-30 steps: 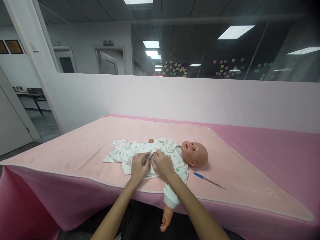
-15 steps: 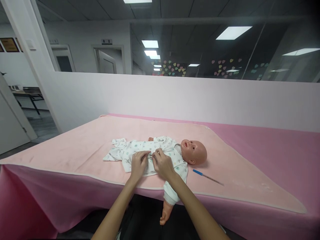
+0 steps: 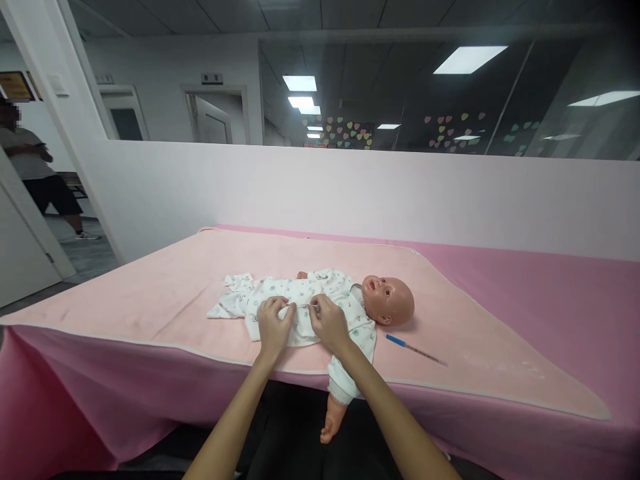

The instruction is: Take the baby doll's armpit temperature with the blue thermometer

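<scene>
Pinching the tie, left hand and right hand both closed, I should pull evenly across the shirt.

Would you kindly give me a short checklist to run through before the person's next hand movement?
1. Bald plastic baby doll on its back, head on the peach cloth mat: ok.
2. Left hand and right hand both at the white printed fabric garment: ok.
3. Firm pinch on the garment by both hands: cannot tell, too small.
4. Doll's near arm fully on the mat: not ok, it hangs past the edge.
5. Slim blue-ended stick apart from both hands: ok.
</scene>
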`<state>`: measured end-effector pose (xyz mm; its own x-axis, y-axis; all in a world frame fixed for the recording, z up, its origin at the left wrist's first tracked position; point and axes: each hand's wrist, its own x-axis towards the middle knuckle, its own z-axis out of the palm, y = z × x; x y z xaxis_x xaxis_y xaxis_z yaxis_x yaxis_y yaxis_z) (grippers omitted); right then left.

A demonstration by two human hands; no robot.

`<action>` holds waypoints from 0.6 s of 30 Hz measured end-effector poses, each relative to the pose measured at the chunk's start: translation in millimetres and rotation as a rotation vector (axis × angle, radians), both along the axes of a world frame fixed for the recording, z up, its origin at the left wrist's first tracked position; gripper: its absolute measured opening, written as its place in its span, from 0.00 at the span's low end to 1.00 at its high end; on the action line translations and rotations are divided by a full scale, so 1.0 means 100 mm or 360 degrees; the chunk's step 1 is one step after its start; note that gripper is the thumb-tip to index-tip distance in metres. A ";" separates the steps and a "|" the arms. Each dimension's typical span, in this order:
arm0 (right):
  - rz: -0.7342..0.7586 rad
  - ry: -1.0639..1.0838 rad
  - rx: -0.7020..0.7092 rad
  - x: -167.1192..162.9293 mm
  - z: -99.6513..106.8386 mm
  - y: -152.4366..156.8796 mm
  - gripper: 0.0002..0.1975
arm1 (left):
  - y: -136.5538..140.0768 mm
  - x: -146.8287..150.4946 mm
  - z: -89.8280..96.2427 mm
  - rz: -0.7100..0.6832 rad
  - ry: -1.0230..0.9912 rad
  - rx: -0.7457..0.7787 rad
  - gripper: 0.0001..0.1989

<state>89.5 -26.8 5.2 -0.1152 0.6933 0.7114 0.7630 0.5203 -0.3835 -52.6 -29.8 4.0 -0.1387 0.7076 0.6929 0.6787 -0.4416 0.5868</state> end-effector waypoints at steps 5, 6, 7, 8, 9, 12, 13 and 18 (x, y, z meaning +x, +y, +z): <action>0.0017 0.0028 0.0005 0.01 -0.01 0.02 0.05 | -0.06 0.05 0.04 0.0042 0.0179 0.0072 0.06; 0.0018 0.0028 0.0007 0.01 -0.02 0.02 0.05 | -0.07 0.07 0.05 -0.0028 0.0289 0.0053 0.07; 0.0016 0.0028 0.0010 0.01 -0.02 0.02 0.05 | -0.08 0.09 0.05 -0.0092 0.0389 0.0030 0.08; 0.0015 0.0024 0.0014 0.01 -0.02 0.02 0.05 | -0.08 0.10 0.05 -0.0139 0.0467 0.0010 0.08; 0.0013 0.0018 0.0018 0.01 -0.02 0.03 0.05 | -0.08 0.11 0.05 -0.0168 0.0517 -0.0006 0.08; 0.0022 -0.0011 0.0044 0.01 -0.03 0.04 0.06 | -0.05 0.11 0.03 -0.0176 0.0535 -0.0029 0.09; 0.0024 -0.0019 0.0053 0.01 -0.03 0.04 0.06 | -0.05 0.10 0.03 -0.0174 0.0525 -0.0031 0.09; -0.0004 -0.0014 0.0073 0.01 -0.05 0.06 0.06 | -0.04 0.09 0.02 -0.0212 0.0522 -0.0035 0.09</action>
<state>90.8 -20.4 0.0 -0.1200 0.6603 0.7413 0.7675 0.5354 -0.3526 -43.5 -34.0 6.1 0.1835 0.7195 0.6698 0.7697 -0.5290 0.3574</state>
